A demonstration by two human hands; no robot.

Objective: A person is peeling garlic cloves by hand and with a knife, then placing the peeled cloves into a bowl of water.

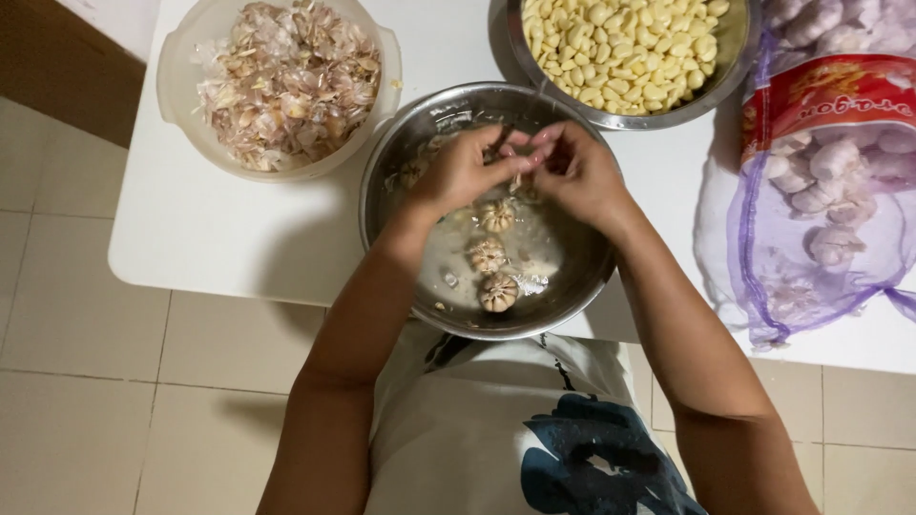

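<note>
Over the far half of the steel bowl (382,205), the left hand (465,170) and right hand (572,170) meet fingertip to fingertip, both grips pinched narrow on a small garlic clove (516,178). Three garlic heads (488,254) lie in the bowl just below them, equally near both.

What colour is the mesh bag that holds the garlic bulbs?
Purple mesh bag with a red label, seen best in the head view.
</note>
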